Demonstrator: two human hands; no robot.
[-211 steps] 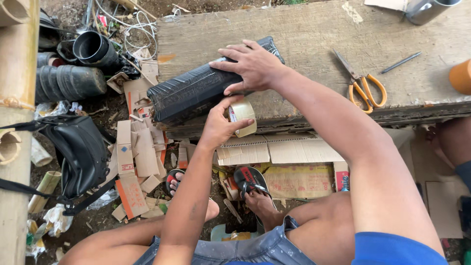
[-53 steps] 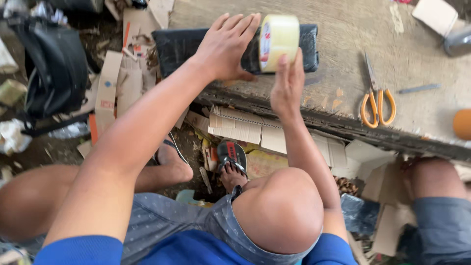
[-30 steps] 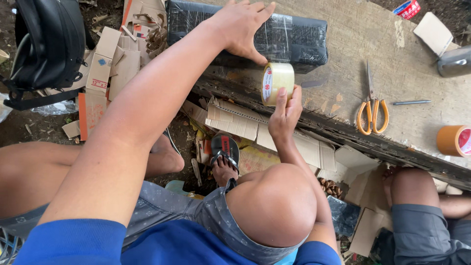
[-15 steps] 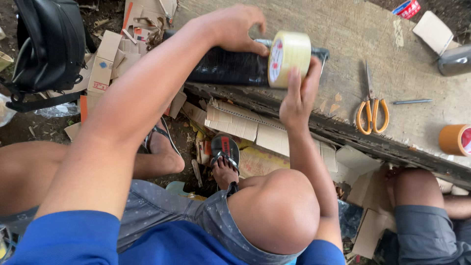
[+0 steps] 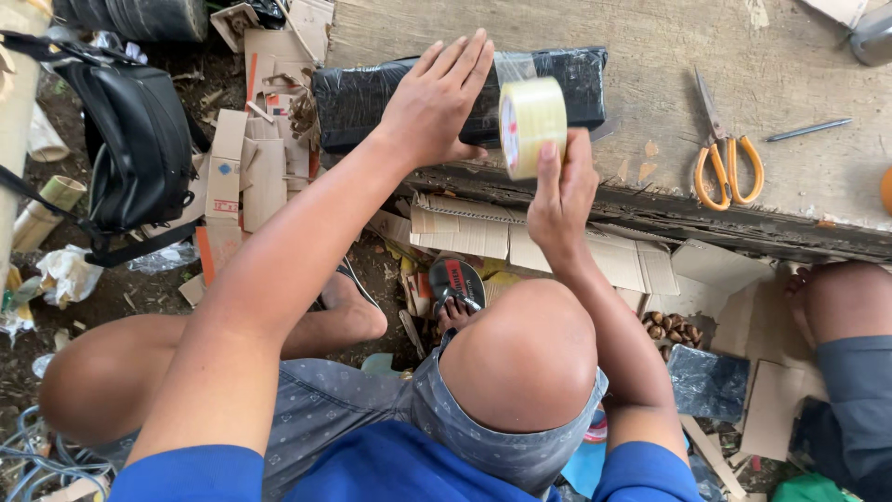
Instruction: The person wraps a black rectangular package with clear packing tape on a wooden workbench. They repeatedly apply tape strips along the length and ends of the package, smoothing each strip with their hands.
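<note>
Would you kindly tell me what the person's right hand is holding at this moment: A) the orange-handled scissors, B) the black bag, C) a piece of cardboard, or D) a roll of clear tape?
D: the right hand grips the roll of clear tape upright against the black wrapped package.

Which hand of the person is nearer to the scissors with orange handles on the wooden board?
The right hand. It holds the roll of clear tape at the board's front edge, left of the scissors in the picture. The left hand lies flat on the black wrapped package, farther from them.
</note>
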